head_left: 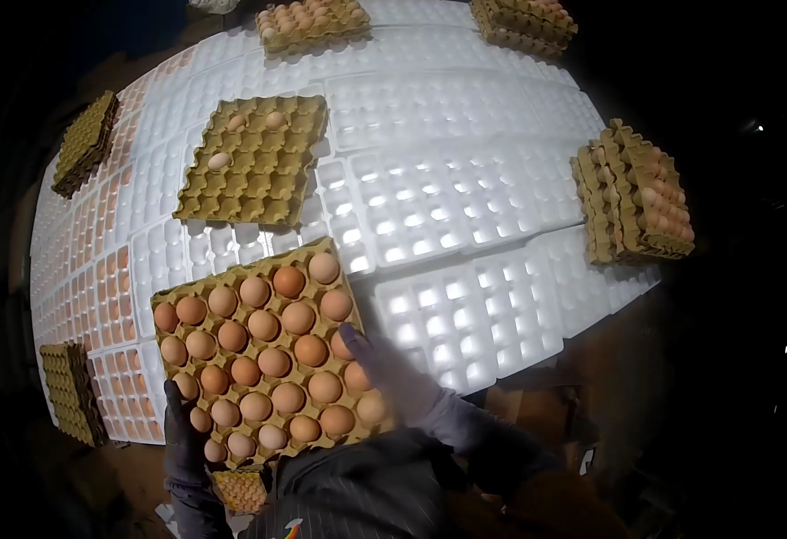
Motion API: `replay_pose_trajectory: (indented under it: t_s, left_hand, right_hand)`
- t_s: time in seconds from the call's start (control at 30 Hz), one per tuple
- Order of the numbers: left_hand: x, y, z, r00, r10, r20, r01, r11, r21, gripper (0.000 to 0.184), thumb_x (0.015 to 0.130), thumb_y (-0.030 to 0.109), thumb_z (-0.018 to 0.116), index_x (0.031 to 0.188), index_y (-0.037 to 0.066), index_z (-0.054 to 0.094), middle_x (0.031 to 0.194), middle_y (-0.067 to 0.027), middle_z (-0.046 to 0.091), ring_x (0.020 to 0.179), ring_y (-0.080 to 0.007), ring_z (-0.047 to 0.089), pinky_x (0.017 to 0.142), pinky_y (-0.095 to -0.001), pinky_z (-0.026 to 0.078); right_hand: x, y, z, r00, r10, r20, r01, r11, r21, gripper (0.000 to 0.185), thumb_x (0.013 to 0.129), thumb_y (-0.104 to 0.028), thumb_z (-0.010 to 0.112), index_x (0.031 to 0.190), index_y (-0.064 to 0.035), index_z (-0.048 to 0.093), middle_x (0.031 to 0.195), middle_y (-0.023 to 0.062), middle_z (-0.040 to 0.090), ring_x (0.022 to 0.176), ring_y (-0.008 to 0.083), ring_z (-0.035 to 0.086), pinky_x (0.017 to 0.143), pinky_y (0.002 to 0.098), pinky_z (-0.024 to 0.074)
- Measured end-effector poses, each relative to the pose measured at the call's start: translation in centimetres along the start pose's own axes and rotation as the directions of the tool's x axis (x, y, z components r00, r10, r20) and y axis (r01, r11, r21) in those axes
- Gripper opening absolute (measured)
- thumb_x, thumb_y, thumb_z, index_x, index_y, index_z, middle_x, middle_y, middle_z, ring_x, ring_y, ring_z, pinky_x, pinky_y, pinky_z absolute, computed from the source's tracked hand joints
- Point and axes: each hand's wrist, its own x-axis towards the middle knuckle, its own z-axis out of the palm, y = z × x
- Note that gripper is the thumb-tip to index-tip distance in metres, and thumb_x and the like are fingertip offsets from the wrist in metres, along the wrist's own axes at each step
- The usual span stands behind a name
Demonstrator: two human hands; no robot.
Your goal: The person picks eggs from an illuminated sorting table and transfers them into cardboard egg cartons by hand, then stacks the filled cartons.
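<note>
Egg tray (266, 263) held between left hand (181, 433) and right hand (395, 373).

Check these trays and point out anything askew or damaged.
The brown tray beyond the full tray looks odd: it holds just three eggs and lies askew across the white trays. I see no cracked eggs.

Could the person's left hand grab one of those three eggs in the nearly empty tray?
Probably not right now: the left hand is holding the side of the full egg tray, which lies between it and the three eggs. Those sit uncovered, so a freed hand could probably reach them.
</note>
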Motion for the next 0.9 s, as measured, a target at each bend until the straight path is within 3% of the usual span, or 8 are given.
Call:
replay_pose_trajectory:
  t_s: [0.17, 0.4, 0.47, 0.53, 0.57, 0.67, 0.8, 0.9]
  left_hand:
    - [2.1, -2.6, 6.9, 0.996, -0.082, 0.02, 0.084, 0.983, -0.162, 0.07, 0.106, 0.058, 0.032, 0.151, 0.004, 0.036, 0.144, -0.0151, 0.052, 0.126, -0.0284, 0.058, 0.104, -0.0401, 0.051]
    - [6.2, -8.2, 12.8, 0.996, 0.09, -0.012, -0.076, 0.898, 0.434, 0.06, 0.106, 0.052, 0.039, 0.132, 0.0, 0.054, 0.117, -0.0092, 0.064, 0.099, -0.0189, 0.058, 0.086, -0.035, 0.049]
    - [5.8, -7.7, 14.1, 0.991, -0.132, -0.016, 0.132, 0.991, 0.009, 0.058, 0.106, 0.049, 0.042, 0.13, -0.002, 0.055, 0.116, -0.0119, 0.063, 0.102, -0.0226, 0.056, 0.087, -0.037, 0.048]
    - [5.4, -4.9, 13.4, 0.997, -0.075, 0.013, 0.066, 0.931, 0.359, 0.056, 0.105, 0.047, 0.045, 0.132, -0.002, 0.055, 0.118, -0.0144, 0.065, 0.106, -0.0243, 0.06, 0.091, -0.0361, 0.048]
    - [6.0, -5.0, 12.9, 0.998, 0.018, -0.054, 0.007, 0.906, 0.424, 0.053, 0.105, 0.042, 0.049, 0.133, -0.002, 0.055, 0.118, -0.0162, 0.066, 0.108, -0.0251, 0.062, 0.093, -0.0365, 0.049]
    - [9.7, -5.8, 9.9, 0.903, 0.38, -0.203, -0.187, 0.77, 0.61, 0.037, 0.1, 0.017, 0.059, 0.132, -0.001, 0.058, 0.12, -0.0213, 0.066, 0.115, -0.0338, 0.063, 0.102, -0.0424, 0.047]
    - [17.3, -3.5, 5.6, 0.668, 0.735, -0.115, -0.258, 0.373, 0.891, 0.039, 0.097, 0.015, 0.06, 0.134, 0.002, 0.057, 0.136, -0.023, 0.054, 0.128, -0.0392, 0.051, 0.109, -0.045, 0.042]
    - [24.1, -0.3, 2.2, 0.621, 0.754, -0.213, -0.303, 0.482, 0.822, 0.052, 0.099, 0.019, 0.059, 0.144, -0.003, 0.045, 0.141, -0.0241, 0.051, 0.133, -0.0367, 0.049, 0.109, -0.0432, 0.041]
  right_hand:
    - [-3.6, -8.3, -9.5, 0.826, 0.562, -0.04, -0.507, 0.773, 0.382, 0.07, 0.097, -0.059, 0.055, 0.135, 0.0001, 0.055, 0.121, 0.0149, 0.065, 0.11, 0.0229, 0.06, 0.095, 0.038, 0.048]
    - [-3.2, 1.4, -14.8, 0.927, 0.375, -0.025, -0.329, 0.842, 0.428, 0.057, 0.106, -0.048, 0.047, 0.138, -0.0002, 0.052, 0.125, 0.0043, 0.061, 0.112, 0.0117, 0.058, 0.093, 0.0283, 0.0492]
    - [-1.9, 2.0, -15.6, 0.943, 0.33, -0.043, -0.295, 0.89, 0.347, 0.058, 0.104, -0.046, 0.05, 0.14, 0.0001, 0.05, 0.129, 0.0074, 0.06, 0.116, 0.0149, 0.057, 0.098, 0.0307, 0.0482]
    - [-0.7, 1.2, -16.4, 0.975, 0.208, -0.074, -0.192, 0.964, 0.187, 0.058, 0.102, -0.042, 0.056, 0.141, 0.0004, 0.049, 0.134, 0.0121, 0.059, 0.12, 0.0203, 0.057, 0.102, 0.0342, 0.0466]
    - [0.3, 1.4, -16.4, 0.9, -0.058, -0.433, -0.15, 0.891, -0.429, 0.061, 0.096, -0.034, 0.067, 0.143, 0.0, 0.048, 0.136, 0.0182, 0.056, 0.125, 0.0294, 0.055, 0.107, 0.0394, 0.0427]
    - [7.3, -8.0, -16.3, 0.779, -0.556, -0.288, 0.334, 0.758, -0.56, 0.063, 0.086, -0.021, 0.078, 0.141, -0.0063, 0.052, 0.138, 0.0173, 0.055, 0.127, 0.0361, 0.051, 0.108, 0.0454, 0.0413]
    - [21.5, -10.6, -8.4, 0.879, -0.447, 0.166, 0.441, 0.629, -0.64, 0.077, 0.089, -0.036, 0.073, 0.152, -0.0123, 0.036, 0.152, 0.0229, 0.039, 0.138, 0.0378, 0.043, 0.112, 0.0452, 0.0412]
    - [30.8, -10.0, -5.2, 0.917, -0.207, -0.341, 0.067, 0.922, -0.381, 0.064, 0.082, -0.026, 0.081, 0.132, 0.001, 0.05, 0.114, 0.0228, 0.062, 0.095, 0.0401, 0.066, 0.087, 0.0431, 0.0552]
